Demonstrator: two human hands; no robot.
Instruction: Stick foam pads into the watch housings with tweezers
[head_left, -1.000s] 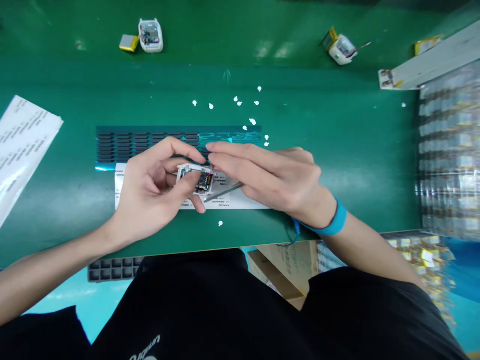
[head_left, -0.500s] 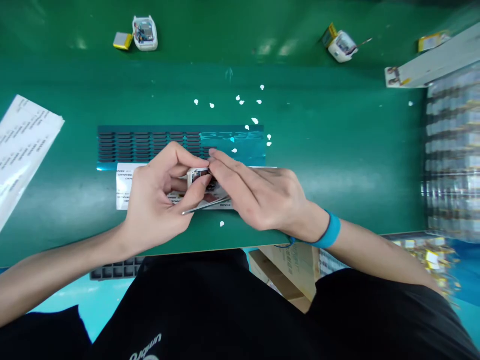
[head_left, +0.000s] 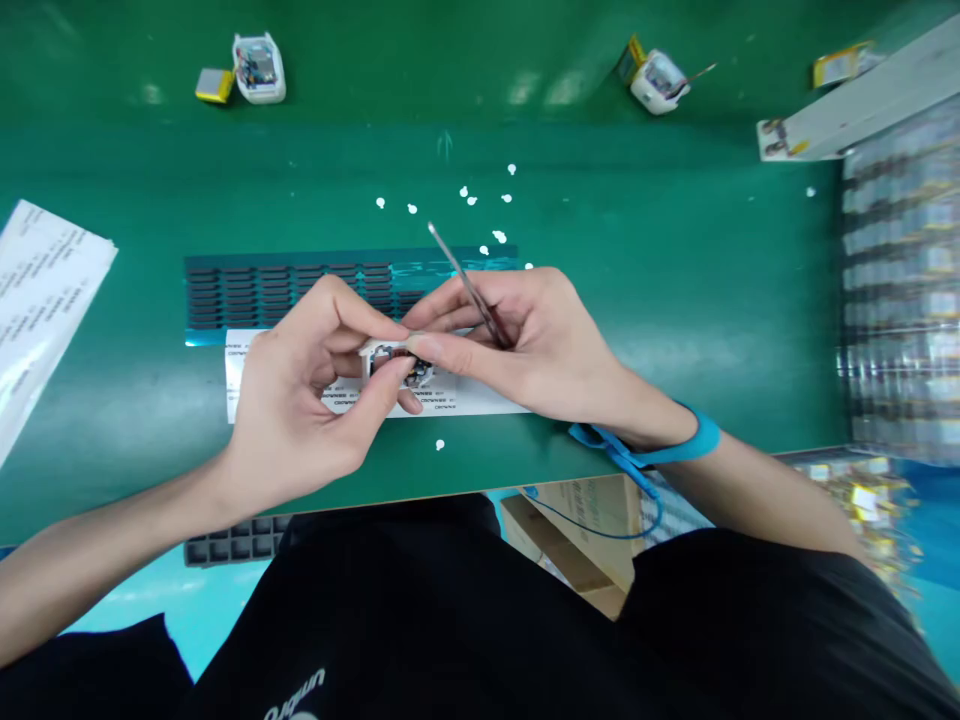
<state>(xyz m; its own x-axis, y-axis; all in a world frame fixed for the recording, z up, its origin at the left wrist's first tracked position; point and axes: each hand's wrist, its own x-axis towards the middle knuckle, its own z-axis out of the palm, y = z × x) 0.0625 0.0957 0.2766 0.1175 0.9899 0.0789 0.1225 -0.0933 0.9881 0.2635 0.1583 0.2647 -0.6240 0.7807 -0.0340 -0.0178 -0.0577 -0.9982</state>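
Note:
Between thumb and fingers, my left hand (head_left: pixel 307 380) grips a small white device housing (head_left: pixel 371 362) with dark parts and wires showing inside. My right hand (head_left: pixel 517 340) holds metal tweezers (head_left: pixel 466 280) against its palm, their tip pointing up and left. Its thumb and fingertips touch the upper right of the housing, where they hide part of it. Under the hands lies a white printed sheet (head_left: pixel 487 397). Just beyond it is a blue film strip (head_left: pixel 480 262) with rows of dark pads (head_left: pixel 240 288) on its left part.
Small white tabs (head_left: pixel 471 201) are scattered on the green table (head_left: pixel 712 260). Two opened white devices (head_left: pixel 259 68) (head_left: pixel 658 82) with yellow batteries sit at the back. Another printed sheet (head_left: pixel 52 290) is at left; stacked clear trays (head_left: pixel 900 300) stand at right. A blue cord (head_left: pixel 652 510) hangs from the right wrist.
My right hand has turned palm up, swinging the tweezers from pointing lower left to upper left. Its thumb now touches the housing. The view has shifted slightly.

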